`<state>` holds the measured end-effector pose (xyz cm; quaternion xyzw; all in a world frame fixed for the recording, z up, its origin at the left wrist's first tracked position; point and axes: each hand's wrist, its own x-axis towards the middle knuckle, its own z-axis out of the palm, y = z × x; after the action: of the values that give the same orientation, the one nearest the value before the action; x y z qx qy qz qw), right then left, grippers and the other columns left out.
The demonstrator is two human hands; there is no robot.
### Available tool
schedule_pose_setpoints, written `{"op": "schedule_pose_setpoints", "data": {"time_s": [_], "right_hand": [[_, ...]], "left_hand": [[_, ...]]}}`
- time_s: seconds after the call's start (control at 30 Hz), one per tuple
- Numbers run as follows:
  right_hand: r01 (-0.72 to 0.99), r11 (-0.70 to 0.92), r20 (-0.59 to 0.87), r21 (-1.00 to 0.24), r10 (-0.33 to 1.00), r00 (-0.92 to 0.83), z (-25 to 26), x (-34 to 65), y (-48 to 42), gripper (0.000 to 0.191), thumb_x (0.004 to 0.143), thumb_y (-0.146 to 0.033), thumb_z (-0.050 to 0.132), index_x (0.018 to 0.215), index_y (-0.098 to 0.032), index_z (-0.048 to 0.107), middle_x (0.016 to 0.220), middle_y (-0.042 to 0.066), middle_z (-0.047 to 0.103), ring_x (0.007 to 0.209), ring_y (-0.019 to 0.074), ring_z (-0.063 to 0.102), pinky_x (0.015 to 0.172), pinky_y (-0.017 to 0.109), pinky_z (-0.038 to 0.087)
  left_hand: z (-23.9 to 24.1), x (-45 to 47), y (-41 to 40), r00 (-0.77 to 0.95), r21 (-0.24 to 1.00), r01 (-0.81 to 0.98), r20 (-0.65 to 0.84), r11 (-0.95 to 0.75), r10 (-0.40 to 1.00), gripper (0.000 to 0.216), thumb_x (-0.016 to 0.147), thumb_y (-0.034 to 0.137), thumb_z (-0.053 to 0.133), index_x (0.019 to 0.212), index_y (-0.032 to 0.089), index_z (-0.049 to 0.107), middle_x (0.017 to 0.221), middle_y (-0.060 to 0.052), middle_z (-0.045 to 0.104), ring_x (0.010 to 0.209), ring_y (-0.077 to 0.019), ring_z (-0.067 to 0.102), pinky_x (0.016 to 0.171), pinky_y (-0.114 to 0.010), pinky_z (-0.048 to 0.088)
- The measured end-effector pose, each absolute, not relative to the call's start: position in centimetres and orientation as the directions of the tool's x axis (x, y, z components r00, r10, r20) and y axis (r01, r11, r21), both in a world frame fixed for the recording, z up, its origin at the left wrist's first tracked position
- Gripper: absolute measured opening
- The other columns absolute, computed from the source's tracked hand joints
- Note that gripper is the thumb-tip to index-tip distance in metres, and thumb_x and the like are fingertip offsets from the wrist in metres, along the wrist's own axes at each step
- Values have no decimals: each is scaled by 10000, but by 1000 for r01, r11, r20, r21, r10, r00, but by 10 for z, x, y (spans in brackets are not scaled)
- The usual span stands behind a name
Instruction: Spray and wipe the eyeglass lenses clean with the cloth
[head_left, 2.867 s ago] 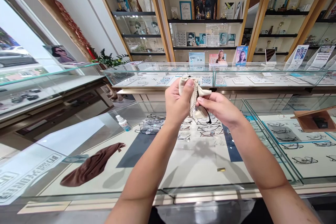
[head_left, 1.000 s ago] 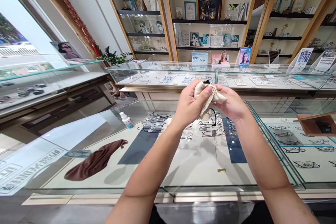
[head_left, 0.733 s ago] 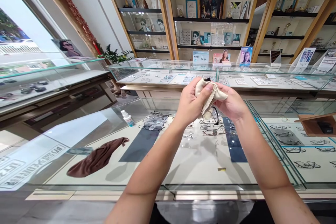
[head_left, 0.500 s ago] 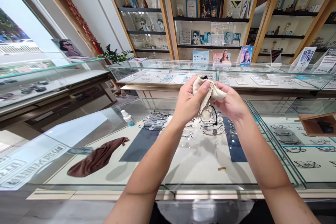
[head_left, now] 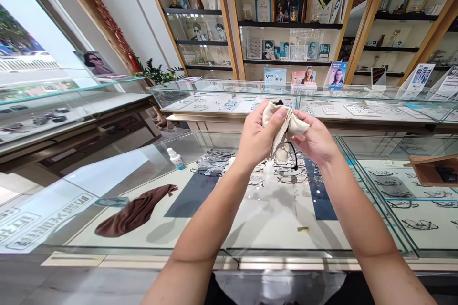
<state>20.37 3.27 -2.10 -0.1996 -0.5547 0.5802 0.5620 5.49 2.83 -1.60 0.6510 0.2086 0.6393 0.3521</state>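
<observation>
Both my hands are raised over the glass counter, closed on a cream cloth (head_left: 280,126) that is wrapped around a pair of glasses. My left hand (head_left: 258,136) pinches the cloth with its thumb on top. On the other side, my right hand (head_left: 313,138) grips the cloth's right end between thumb and fingers. A black temple arm of the glasses (head_left: 295,158) hangs below the cloth, and a dark bit of frame shows at its top. The lenses are mostly covered by the cloth.
The glass display counter (head_left: 265,228) holds rows of eyeglasses. On its left lie a brown cloth (head_left: 138,212) and a white spray bottle (head_left: 176,158). A wooden tray (head_left: 432,170) stands at right. Another glass showcase (head_left: 229,105) and shelves are behind.
The view has shifted slightly. My hands keep nearly the same hold on the cloth and glasses; nothing else has visibly moved.
</observation>
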Motion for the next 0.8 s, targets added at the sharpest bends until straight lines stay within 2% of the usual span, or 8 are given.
{"op": "schedule_pose_setpoints", "data": {"time_s": [0.13, 0.27, 0.47, 0.6, 0.8], "right_hand": [[-413, 266, 389, -871, 886, -251, -22, 202, 32, 269, 653, -258, 882, 873, -232, 730, 828, -15, 688, 794, 136, 621, 720, 260, 547], [-427, 279, 411, -860, 875, -256, -21, 201, 31, 280, 615, -247, 897, 798, -226, 687, 750, -45, 626, 713, 102, 565, 663, 226, 505], [-409, 286, 400, -867, 888, -227, -19, 199, 30, 289, 656, -291, 909, 780, -214, 659, 712, -58, 562, 643, 76, 491, 640, 214, 491], [-447, 274, 413, -851, 876, -249, -21, 200, 31, 315, 619, -270, 926, 758, -198, 653, 687, -65, 523, 599, 55, 416, 553, 189, 409], [-425, 281, 412, -860, 875, -255, -23, 203, 33, 246, 659, -237, 858, 769, -202, 641, 671, -68, 461, 566, 53, 307, 474, 192, 273]], "left_hand": [[-17, 55, 31, 86, 722, -182, 687, -667, 721, 464, 856, 639, 767, 825, 196, 633, 706, 10, 578, 601, -100, 500, 546, -233, 399], [-19, 57, 34, 88, 729, -211, 677, -651, 730, 464, 852, 638, 774, 829, 195, 637, 714, 9, 586, 615, -101, 520, 564, -232, 424], [-20, 59, 35, 88, 741, -237, 660, -628, 746, 490, 834, 665, 776, 831, 195, 638, 714, 11, 579, 625, -101, 520, 561, -228, 419], [-19, 59, 34, 94, 745, -244, 655, -620, 750, 500, 825, 669, 783, 822, 193, 632, 708, 13, 570, 609, -94, 500, 549, -226, 405], [-20, 60, 34, 103, 745, -255, 654, -616, 749, 515, 811, 685, 785, 826, 196, 625, 703, 19, 562, 596, -88, 481, 544, -223, 401]]}}
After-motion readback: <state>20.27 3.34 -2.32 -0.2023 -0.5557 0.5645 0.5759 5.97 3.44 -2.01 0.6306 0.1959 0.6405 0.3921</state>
